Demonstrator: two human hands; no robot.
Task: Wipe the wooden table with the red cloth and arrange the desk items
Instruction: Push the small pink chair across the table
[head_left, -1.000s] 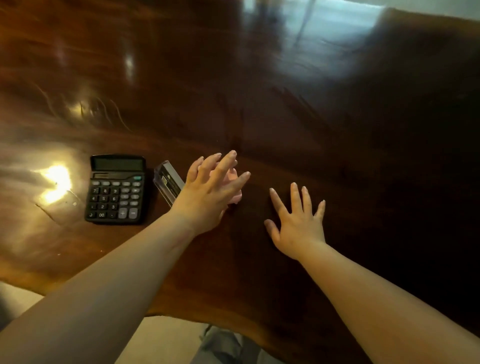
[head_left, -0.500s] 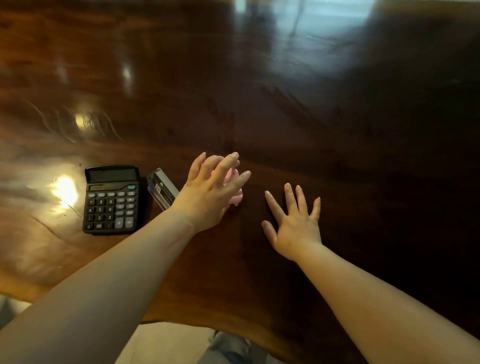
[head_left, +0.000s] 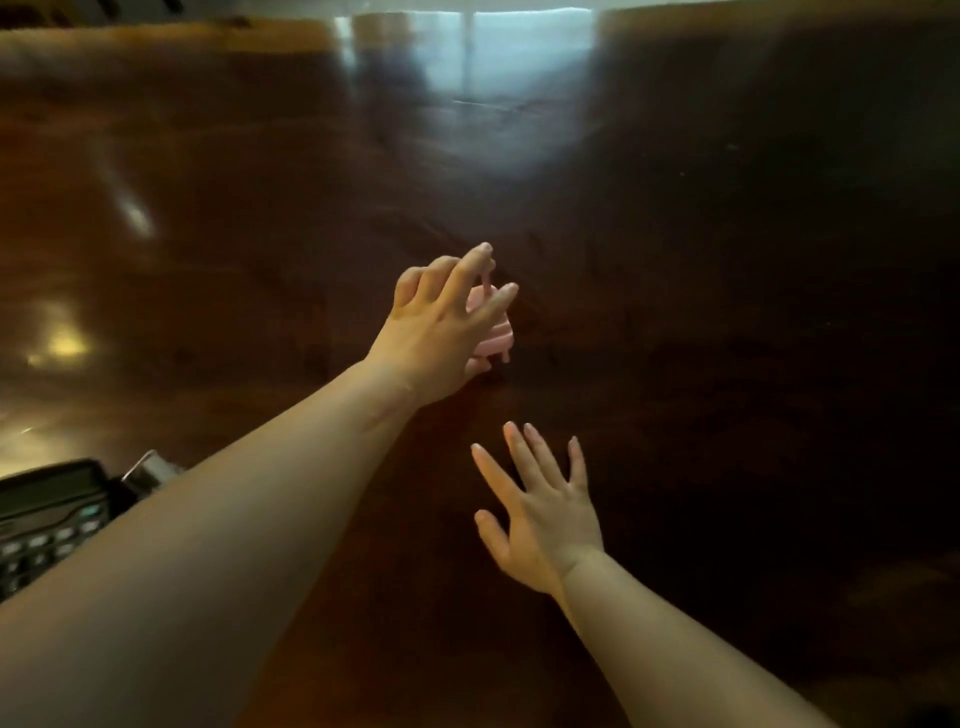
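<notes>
My left hand (head_left: 441, 327) reaches out over the middle of the dark polished wooden table (head_left: 727, 260), its fingers curled around a small pink object (head_left: 493, 335) that it holds just above the surface. The hand hides most of the pink object. My right hand (head_left: 540, 514) hovers lower and nearer to me, palm down, fingers spread, holding nothing. A black calculator (head_left: 47, 525) lies at the far left edge of the view, with a small clear-and-black stapler-like item (head_left: 148, 470) beside it, partly behind my left forearm. No red cloth is in view.
Bright window light reflects off the table's far side (head_left: 467, 67). Glare spots sit on the left part of the table (head_left: 62, 343). The frame is blurred by motion.
My left hand has lifted the pink object and carried it forward, away from the calculator. The view has swung up and right, pushing the calculator to the lower left. My right hand stays spread.
</notes>
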